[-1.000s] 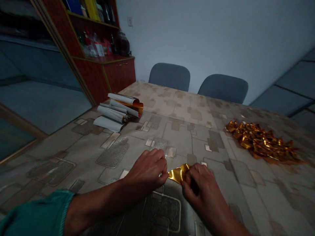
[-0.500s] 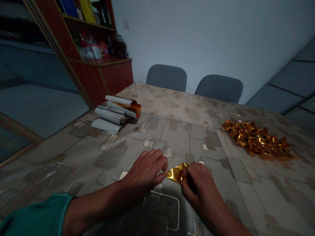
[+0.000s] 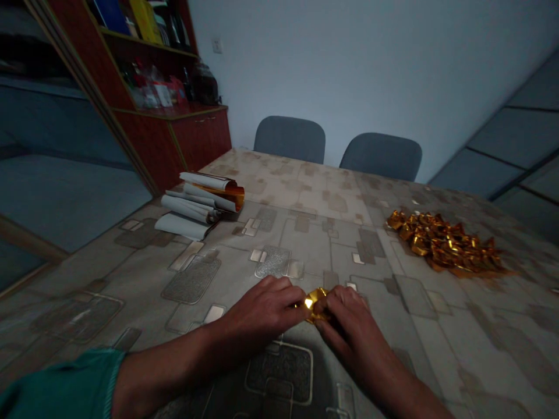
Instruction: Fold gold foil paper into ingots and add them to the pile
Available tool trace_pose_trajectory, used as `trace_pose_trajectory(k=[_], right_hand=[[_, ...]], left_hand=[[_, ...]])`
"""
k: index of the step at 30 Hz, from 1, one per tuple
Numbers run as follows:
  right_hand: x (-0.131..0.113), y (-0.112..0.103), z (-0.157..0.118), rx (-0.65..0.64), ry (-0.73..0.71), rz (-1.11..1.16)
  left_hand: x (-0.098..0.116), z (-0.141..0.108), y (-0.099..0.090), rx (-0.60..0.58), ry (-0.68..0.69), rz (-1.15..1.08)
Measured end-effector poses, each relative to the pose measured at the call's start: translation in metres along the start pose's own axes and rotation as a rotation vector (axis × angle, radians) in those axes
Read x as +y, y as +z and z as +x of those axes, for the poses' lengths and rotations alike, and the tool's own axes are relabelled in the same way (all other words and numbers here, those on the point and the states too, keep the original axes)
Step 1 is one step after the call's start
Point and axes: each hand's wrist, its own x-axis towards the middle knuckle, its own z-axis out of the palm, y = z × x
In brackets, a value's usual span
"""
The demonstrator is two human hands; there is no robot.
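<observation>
Patterned tabletop [image 3: 321, 244] under dim light | left hand [image 3: 262, 308] and right hand [image 3: 353, 326] pinched narrowly together | gold foil piece [image 3: 315, 304] held between them, folded smaller than before | folded foil pile [image 3: 441, 243] lay well apart, rightward

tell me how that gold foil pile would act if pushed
The gold foil pile likely feels very light and would scatter easily, since its pieces lie loose. The thin, creased pieces probably flop, though folds may stiffen them.

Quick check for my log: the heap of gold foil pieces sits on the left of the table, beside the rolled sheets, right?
No: the head view shows the heap of gold foil pieces on the right, apart from the rolled sheets on the left.
</observation>
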Motion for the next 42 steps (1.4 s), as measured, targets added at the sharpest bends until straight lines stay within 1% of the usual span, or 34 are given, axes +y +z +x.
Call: trace_pose_trajectory(k=[6, 10, 14, 19, 24, 28, 32, 36, 42], right_hand=[[-0.002, -0.003, 0.0, -0.006, -0.043, -0.063], [0.0, 0.0, -0.001, -0.019, -0.052, -0.111], [0.003, 0.0, -0.003, -0.039, -0.061, -0.134], [-0.001, -0.013, -0.003, -0.095, -0.075, -0.097], [-0.007, -0.027, -0.013, -0.158, -0.134, -0.037], [-0.007, -0.027, -0.023, -0.186, -0.167, -0.089], [-0.006, -0.024, -0.025, -0.223, -0.18, -0.119], [-0.007, -0.025, -0.023, -0.202, -0.174, -0.092], [-0.01, -0.027, -0.023, -0.146, -0.168, -0.035]], left_hand=[[-0.001, 0.0, -0.001, -0.005, 0.02, -0.029], [0.001, 0.0, -0.003, 0.013, 0.007, 0.014], [0.004, 0.001, -0.006, 0.014, 0.041, 0.063], [0.007, -0.001, -0.014, -0.039, 0.089, 0.056], [0.008, -0.004, -0.015, -0.041, 0.083, 0.049], [0.007, -0.006, -0.013, -0.06, 0.077, 0.046], [0.006, -0.006, -0.011, -0.083, 0.073, 0.06], [0.004, -0.006, -0.011, -0.077, 0.075, 0.07], [0.002, -0.006, -0.014, -0.035, 0.085, 0.055]])
